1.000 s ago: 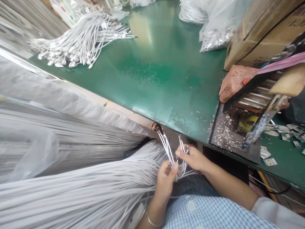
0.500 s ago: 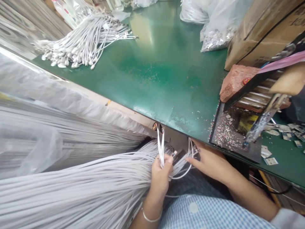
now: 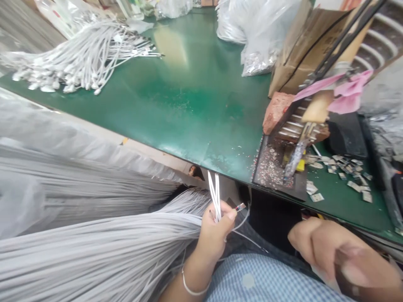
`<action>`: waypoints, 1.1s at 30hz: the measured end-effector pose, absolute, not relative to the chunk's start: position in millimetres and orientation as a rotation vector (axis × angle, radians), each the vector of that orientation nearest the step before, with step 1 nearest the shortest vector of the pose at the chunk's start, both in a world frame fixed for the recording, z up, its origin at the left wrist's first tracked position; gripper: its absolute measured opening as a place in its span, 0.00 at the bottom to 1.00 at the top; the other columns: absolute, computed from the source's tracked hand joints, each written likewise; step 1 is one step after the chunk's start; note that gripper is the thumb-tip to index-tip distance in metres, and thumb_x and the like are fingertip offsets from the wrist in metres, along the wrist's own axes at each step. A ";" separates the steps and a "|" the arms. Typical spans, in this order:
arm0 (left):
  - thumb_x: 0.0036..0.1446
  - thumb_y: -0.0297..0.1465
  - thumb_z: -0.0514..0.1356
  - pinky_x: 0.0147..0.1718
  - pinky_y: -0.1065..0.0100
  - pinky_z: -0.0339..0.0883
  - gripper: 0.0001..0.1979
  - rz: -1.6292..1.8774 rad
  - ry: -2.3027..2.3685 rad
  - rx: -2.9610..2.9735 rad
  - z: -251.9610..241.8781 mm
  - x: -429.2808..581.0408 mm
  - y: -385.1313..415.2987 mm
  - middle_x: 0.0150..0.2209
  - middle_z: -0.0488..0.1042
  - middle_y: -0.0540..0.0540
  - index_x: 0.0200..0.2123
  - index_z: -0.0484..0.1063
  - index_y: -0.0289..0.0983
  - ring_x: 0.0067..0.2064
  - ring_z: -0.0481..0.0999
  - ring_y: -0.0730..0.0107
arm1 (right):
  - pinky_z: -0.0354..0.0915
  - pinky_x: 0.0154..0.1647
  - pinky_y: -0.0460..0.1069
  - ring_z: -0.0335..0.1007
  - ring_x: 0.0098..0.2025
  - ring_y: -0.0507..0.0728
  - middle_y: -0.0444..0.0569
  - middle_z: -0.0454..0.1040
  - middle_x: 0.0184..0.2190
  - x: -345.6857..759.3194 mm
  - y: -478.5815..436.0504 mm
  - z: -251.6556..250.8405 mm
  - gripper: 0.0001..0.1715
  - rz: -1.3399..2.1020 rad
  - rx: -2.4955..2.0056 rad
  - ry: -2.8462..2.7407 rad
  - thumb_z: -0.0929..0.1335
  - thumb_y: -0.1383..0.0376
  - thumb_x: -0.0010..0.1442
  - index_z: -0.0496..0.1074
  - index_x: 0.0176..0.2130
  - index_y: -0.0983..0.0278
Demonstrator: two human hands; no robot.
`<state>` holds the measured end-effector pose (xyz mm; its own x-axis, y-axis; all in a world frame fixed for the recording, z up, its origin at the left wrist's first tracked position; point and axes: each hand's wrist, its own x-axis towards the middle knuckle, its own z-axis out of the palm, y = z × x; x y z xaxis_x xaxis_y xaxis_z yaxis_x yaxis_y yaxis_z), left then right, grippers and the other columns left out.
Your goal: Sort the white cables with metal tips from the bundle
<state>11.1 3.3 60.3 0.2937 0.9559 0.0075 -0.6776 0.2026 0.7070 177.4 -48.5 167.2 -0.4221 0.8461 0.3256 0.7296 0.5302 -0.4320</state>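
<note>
Risk: the few white cables (image 3: 216,193) pinched in the left hand (image 3: 214,231) could slip or tangle back into the big cable bundle (image 3: 110,247) lying just beside it, since only thumb and fingers clamp them. The loose connector end (image 3: 240,206) dangling near the thumb may snag. Left hand sits low, below the desk (image 3: 195,105) edge, wrist bent up, grip closed on the cables, their ends pointing upward. Right hand (image 3: 317,247) is well apart, close to the camera, blurred; cannot tell its grip or whether it holds anything.
</note>
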 end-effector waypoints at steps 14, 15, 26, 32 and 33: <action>0.48 0.45 0.68 0.19 0.78 0.49 0.21 1.222 0.500 1.002 112.4 40.5 10.2 0.16 0.55 0.56 0.25 0.66 0.33 0.18 0.51 0.84 | 0.67 0.40 0.43 0.67 0.39 0.48 0.48 0.69 0.35 186.4 -44.1 196.7 0.05 -0.285 -1.079 -2.079 0.65 0.73 0.60 0.67 0.38 0.64; 0.48 0.44 0.68 0.19 0.79 0.49 0.20 1.242 0.506 1.027 116.5 41.1 11.2 0.16 0.56 0.55 0.25 0.67 0.33 0.19 0.52 0.84 | 0.68 0.42 0.43 0.68 0.40 0.49 0.49 0.70 0.37 185.3 -41.6 197.1 0.05 -0.302 -1.072 -2.067 0.65 0.74 0.60 0.66 0.37 0.64; 0.50 0.40 0.66 0.19 0.79 0.55 0.16 1.364 0.595 1.161 140.6 43.3 21.4 0.17 0.60 0.53 0.25 0.69 0.33 0.20 0.58 0.82 | 0.69 0.42 0.43 0.72 0.41 0.49 0.49 0.74 0.37 187.0 -27.0 204.9 0.05 -0.325 -1.053 -1.973 0.65 0.74 0.60 0.67 0.35 0.64; 0.52 0.40 0.66 0.20 0.82 0.54 0.17 1.375 0.523 1.154 143.4 44.0 22.2 0.18 0.60 0.54 0.25 0.68 0.32 0.20 0.58 0.84 | 0.68 0.40 0.41 0.71 0.39 0.48 0.49 0.74 0.36 186.0 -24.6 206.8 0.04 -0.352 -0.978 -1.967 0.65 0.75 0.58 0.68 0.33 0.67; 0.53 0.40 0.66 0.20 0.82 0.54 0.17 1.381 0.510 1.155 143.4 44.0 22.3 0.18 0.60 0.54 0.25 0.68 0.32 0.20 0.57 0.85 | 0.68 0.40 0.41 0.71 0.39 0.47 0.50 0.73 0.35 185.9 -24.3 206.9 0.04 -0.356 -0.968 -1.971 0.66 0.75 0.58 0.68 0.33 0.67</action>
